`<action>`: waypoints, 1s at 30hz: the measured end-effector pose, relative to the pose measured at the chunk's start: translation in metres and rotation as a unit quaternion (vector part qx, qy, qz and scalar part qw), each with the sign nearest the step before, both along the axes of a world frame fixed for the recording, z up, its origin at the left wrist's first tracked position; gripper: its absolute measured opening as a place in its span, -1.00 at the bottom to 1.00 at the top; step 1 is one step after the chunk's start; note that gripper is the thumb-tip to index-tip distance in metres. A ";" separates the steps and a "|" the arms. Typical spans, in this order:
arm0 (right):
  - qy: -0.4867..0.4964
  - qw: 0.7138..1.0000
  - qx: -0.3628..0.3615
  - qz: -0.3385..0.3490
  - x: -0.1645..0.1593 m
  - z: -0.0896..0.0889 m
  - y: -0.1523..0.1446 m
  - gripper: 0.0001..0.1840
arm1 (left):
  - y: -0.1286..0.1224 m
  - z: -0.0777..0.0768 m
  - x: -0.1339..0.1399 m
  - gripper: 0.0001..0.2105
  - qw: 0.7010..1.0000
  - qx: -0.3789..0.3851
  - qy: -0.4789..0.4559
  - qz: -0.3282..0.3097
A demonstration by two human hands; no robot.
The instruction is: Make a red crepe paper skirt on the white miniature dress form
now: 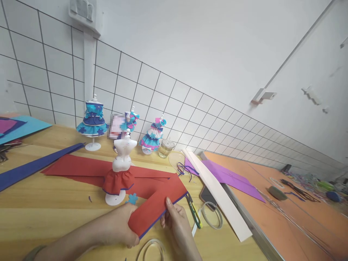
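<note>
My left hand (125, 225) grips the near left end of a red strip (156, 204) with a narrow blue edge. On its right side, my right hand (178, 222) pinches that blue edge between thumb and fingers. The strip slants up and away to the right. Just beyond my left hand stands a small white dress form (123, 159), upright on a round base, wearing a gathered red skirt (119, 182) with blue trim. A small blue flower cutout (132, 198) lies beside its base. Longer red sheets (87, 167) are spread behind the form.
Three dressed miniature forms stand at the back, one in blue ruffles (94, 117). A glass (166, 148) is near them. Green-handled scissors (193, 211), a tape roll (212, 215), a phone (208, 195) and a pale strip (217, 195) lie right. A dark blue strip (40, 164) lies left.
</note>
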State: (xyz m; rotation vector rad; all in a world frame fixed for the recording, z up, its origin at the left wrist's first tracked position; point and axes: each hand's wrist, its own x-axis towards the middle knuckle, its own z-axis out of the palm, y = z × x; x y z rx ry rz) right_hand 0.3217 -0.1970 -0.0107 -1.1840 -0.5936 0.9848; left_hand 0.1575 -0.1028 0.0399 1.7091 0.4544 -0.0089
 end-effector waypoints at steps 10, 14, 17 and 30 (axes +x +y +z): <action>0.020 0.998 -0.001 -0.060 0.007 0.011 -0.001 -0.48 | -0.003 0.006 0.000 -0.82 1.000 0.021 -0.001 0.000; 0.027 0.996 0.009 -0.086 0.014 0.012 -0.001 -0.53 | -0.002 0.001 -0.001 -0.81 1.000 0.017 0.013 0.010; 0.027 0.995 0.014 -0.096 0.018 0.011 -0.002 -0.53 | -0.001 -0.003 0.000 -0.81 0.999 0.022 0.025 0.009; 0.023 0.994 0.019 -0.103 0.021 0.009 -0.002 -0.52 | -0.004 0.007 -0.001 -0.79 0.998 0.003 0.056 0.032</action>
